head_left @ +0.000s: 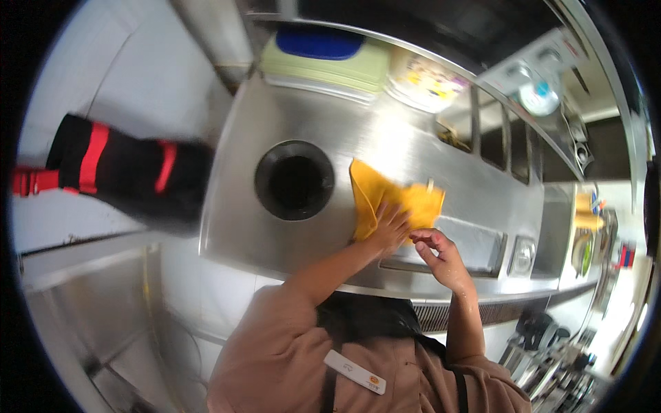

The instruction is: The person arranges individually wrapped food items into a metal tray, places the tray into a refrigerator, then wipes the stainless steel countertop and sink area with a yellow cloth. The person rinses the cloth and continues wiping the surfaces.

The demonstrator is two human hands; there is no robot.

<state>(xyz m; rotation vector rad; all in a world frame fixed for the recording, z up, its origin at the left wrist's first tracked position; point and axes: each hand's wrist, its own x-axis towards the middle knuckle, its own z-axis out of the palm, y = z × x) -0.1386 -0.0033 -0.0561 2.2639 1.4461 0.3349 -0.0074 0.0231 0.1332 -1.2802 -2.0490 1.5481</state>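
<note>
A yellow cloth (372,189) lies rumpled on the steel counter (275,113). My left hand (391,226) rests flat on its near part, fingers spread, slightly smeared by motion. Just to the right is my right hand (443,258), its fingers loosely bent and the thumb apart from them. Its fingertips come close to the cloth's near right edge; whether they touch it I cannot tell. Water drops show on my right wrist. Left of the cloth, a round black-rimmed opening (267,199) is set in the counter.
A green-and-white container (379,65) with a blue top and a printed white tub (427,86) stand at the back. A recessed steel section (468,241) lies by my right hand. Left of the counter is a black bundle with red straps (127,162). A shelf overhangs the back.
</note>
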